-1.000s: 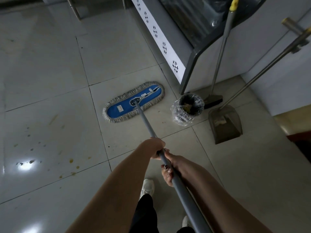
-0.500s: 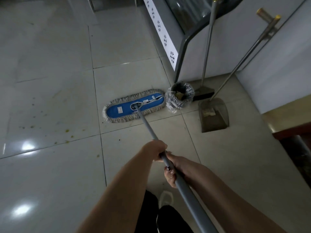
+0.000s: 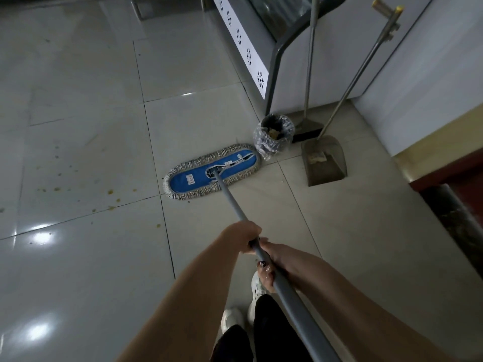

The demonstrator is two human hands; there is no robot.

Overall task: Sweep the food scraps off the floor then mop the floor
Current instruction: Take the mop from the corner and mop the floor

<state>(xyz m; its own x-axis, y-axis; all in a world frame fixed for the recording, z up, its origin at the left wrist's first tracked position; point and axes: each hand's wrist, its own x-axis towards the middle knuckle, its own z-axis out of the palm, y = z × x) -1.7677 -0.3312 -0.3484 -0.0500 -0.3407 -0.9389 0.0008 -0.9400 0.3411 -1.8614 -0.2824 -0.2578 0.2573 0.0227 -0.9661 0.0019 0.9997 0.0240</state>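
R hand point(image 3: 274, 263) nearest, L hand point(image 3: 243, 237) just ahead, each grip clamped on mop handle point(image 3: 231, 198). Mop head point(image 3: 198, 177) has slid right vs 1 s ago, its end now just beside the lined bin point(image 3: 274, 145). Yellow spots point(image 3: 112, 192) on floor point(image 3: 78, 283) to the left are unwiped, so prob. lots of mopping left

Mop head point(image 3: 213, 171) laid flat on floor tiles point(image 3: 78, 270), right end just beside lined bin point(image 3: 274, 137). Broom point(image 3: 308, 128) stood behind bin, dustpan point(image 3: 324, 163) set right of it. Food scraps point(image 3: 110, 192) scattered left of mop head. Mop handle point(image 3: 232, 202) gripped by left hand point(image 3: 243, 237) ahead of right hand point(image 3: 273, 265).
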